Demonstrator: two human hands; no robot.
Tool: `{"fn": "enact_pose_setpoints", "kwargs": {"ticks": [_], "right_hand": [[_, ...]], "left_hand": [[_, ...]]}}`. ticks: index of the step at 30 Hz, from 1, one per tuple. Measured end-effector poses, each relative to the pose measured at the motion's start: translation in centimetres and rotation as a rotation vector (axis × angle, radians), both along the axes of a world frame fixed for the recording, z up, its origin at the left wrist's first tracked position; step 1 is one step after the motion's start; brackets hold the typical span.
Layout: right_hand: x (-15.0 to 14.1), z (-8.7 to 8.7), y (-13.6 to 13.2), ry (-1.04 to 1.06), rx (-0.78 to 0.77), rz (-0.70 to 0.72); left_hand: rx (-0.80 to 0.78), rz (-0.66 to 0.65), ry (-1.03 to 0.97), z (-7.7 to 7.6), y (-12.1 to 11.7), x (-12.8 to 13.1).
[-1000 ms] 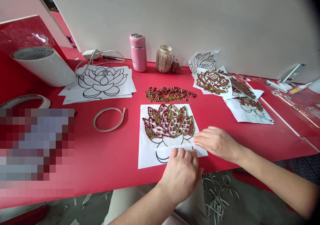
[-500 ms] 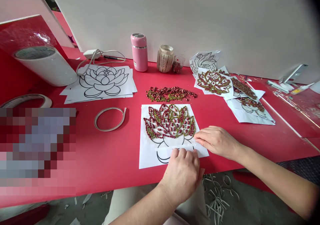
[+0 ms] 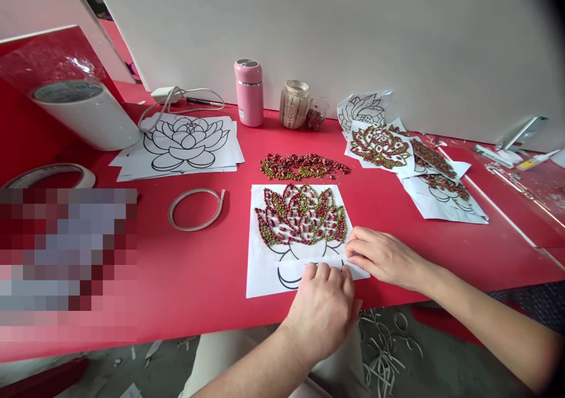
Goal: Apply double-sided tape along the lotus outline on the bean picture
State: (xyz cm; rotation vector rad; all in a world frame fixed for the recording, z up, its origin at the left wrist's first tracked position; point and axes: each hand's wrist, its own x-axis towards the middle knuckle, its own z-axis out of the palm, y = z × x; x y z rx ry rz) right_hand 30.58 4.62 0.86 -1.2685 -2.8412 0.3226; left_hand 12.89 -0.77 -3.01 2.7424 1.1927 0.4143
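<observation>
A lotus drawing on white paper lies in front of me. Its upper petals are covered with red beans and green beans; the lower petals show bare black outlines. Across the lower part runs a pale, tape-like strip. My left hand rests on the sheet's lower edge, its fingers curled over the right part of the drawing and their undersides hidden. At the sheet's right edge my right hand has its fingertips pinched together near the strip's right end. What they hold is too small to make out.
Loose beans lie behind the sheet. A tape roll and a stack of lotus drawings are at left. A pink flask and a jar stand behind. Bean-covered sheets lie at right.
My right hand has shifted slightly down and its fingers have drawn into a tighter pinch at the sheet's edge. My left hand stays about where it was.
</observation>
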Motion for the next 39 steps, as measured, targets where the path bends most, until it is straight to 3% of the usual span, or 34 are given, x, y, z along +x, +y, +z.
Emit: {"fn": "enact_pose_setpoints", "kwargs": {"ticks": [9, 19, 30, 39], "right_hand": [[-0.1, -0.6, 0.7, -0.082, -0.044, 0.061], [-0.7, 0.3, 0.8, -0.074, -0.156, 0.011], [-0.6, 0.5, 0.9, 0.076, -0.261, -0.101], [0.2, -0.1, 0.0, 0.315, -0.323, -0.209]], "left_hand": [[-0.027, 0.002, 0.015, 0.3, 0.0, 0.0], [-0.030, -0.006, 0.013, -0.1, 0.0, 0.1], [-0.021, -0.001, 0.001, -0.2, 0.0, 0.1], [-0.020, 0.004, -0.003, -0.1, 0.0, 0.1]]}}
